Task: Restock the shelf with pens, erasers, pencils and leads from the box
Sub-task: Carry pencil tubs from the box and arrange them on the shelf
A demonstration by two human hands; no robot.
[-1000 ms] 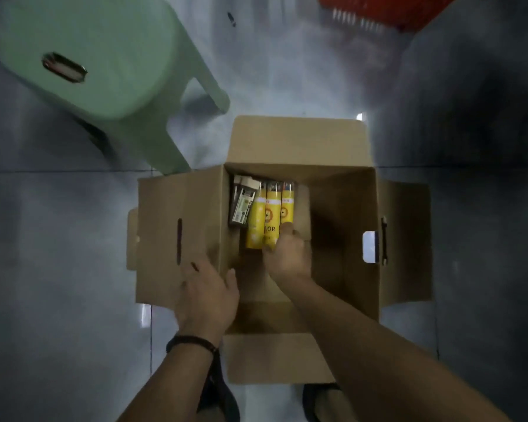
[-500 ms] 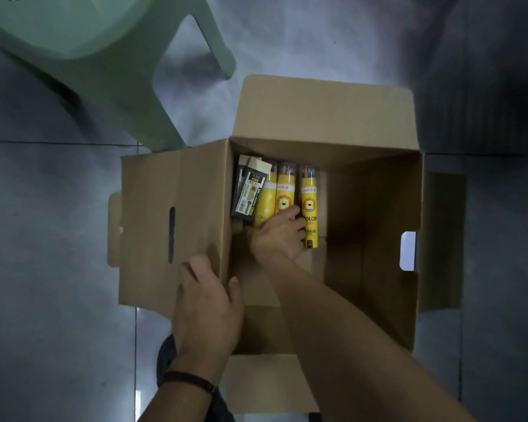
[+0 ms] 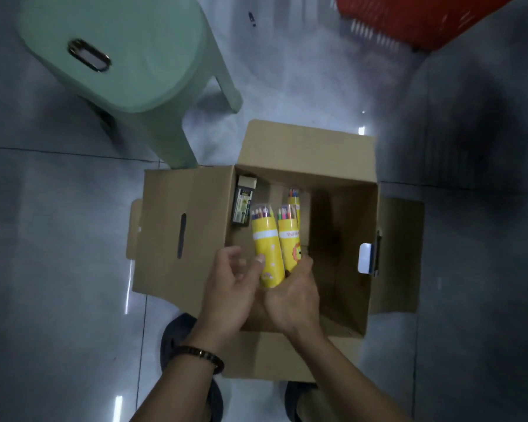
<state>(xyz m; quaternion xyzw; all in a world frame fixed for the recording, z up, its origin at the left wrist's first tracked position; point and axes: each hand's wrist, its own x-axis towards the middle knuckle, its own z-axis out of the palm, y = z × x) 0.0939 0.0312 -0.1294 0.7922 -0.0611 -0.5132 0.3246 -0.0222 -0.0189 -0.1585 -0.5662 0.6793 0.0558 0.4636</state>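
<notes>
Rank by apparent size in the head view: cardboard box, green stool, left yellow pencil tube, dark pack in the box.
1. cardboard box
2. green stool, partly cropped
3. yellow pencil tube, held up nearer the camera, so inflated
4. dark pack

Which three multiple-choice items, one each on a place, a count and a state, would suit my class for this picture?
1. Where is the dark pack?
A. Balanced on the box's rim.
B. Inside the box, against its left wall.
C. Outside the box, on a flap.

2. How many yellow pencil tubes show?
A. One.
B. Five.
C. Three.

3. What is the right hand doing?
A. Gripping tubes.
B. Lying flat and empty.
C. Pointing at the pack.

Key: 1 B, it stands along the left inner wall; 2 C, two are held up and a third tube lies in the box; 3 A, it clasps the two tubes' lower ends.
</notes>
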